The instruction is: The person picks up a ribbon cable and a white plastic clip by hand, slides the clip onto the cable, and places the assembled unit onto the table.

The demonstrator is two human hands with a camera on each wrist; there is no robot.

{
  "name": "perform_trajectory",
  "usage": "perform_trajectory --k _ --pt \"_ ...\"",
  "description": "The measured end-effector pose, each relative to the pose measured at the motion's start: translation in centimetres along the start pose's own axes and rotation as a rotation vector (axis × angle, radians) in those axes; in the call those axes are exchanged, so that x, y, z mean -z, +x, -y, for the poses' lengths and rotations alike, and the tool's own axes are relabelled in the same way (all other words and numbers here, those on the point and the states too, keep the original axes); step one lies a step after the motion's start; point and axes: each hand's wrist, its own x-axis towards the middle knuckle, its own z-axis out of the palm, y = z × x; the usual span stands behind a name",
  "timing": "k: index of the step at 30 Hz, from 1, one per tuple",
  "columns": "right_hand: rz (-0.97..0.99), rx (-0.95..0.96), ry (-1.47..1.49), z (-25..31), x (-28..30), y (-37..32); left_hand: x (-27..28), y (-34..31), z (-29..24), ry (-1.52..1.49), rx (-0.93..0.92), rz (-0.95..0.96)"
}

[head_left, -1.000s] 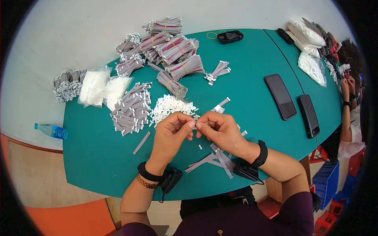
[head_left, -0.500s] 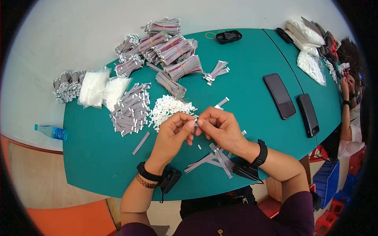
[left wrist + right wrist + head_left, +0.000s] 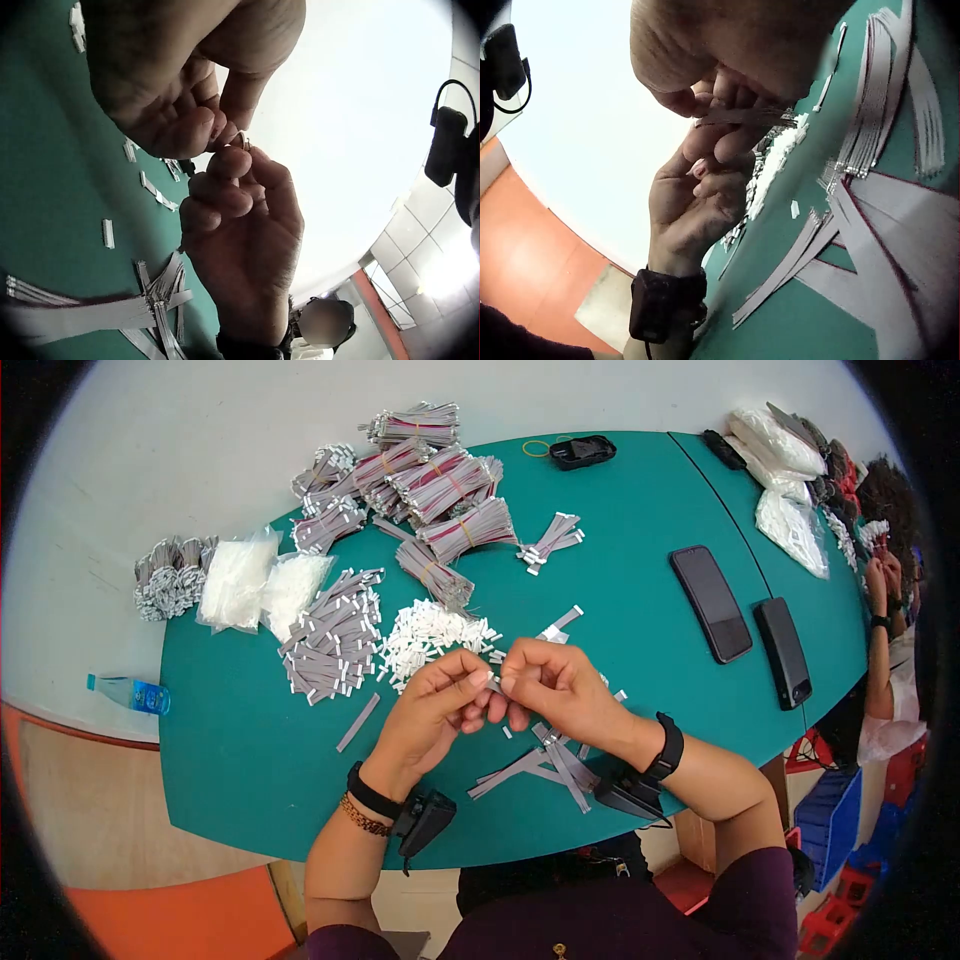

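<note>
Both hands meet fingertip to fingertip over the table, in front of a pile of small white connectors (image 3: 425, 635). The right hand (image 3: 565, 690) pinches a short grey ribbon cable (image 3: 746, 116), which lies across its curled fingers in the right wrist view. With thumb and fingers, the left hand (image 3: 440, 700) pinches a small white connector at the cable's end, mostly covered by the fingertips. The left wrist view shows the right hand (image 3: 247, 210) facing the left, a thin end of cable between them. Loose ribbon cables (image 3: 530, 770) lie below the hands.
Grey cables with white ends (image 3: 335, 640) are heaped at left, beside clear bags (image 3: 240, 580) of white parts. Banded cable bundles (image 3: 440, 485) stack at the back. Phone (image 3: 710, 605) and black case (image 3: 783, 655) lie right. Another person's hand (image 3: 880, 575) works far right.
The left hand has turned a little and its fingers have shifted right, under the right fingertips. More of the small piece shows between the hands. The piles have not moved.
</note>
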Motion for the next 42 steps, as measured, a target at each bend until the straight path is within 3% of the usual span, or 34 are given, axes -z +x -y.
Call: perform_trajectory --k 30,42 --pt "-0.010 -0.024 -0.032 0.0 0.1 0.1 -0.2 -0.1 0.2 0.015 -0.051 -0.008" --pt "-0.028 -0.017 -0.072 -0.1 0.0 -0.1 -0.5 0.1 1.1 0.350 -0.287 -0.107"
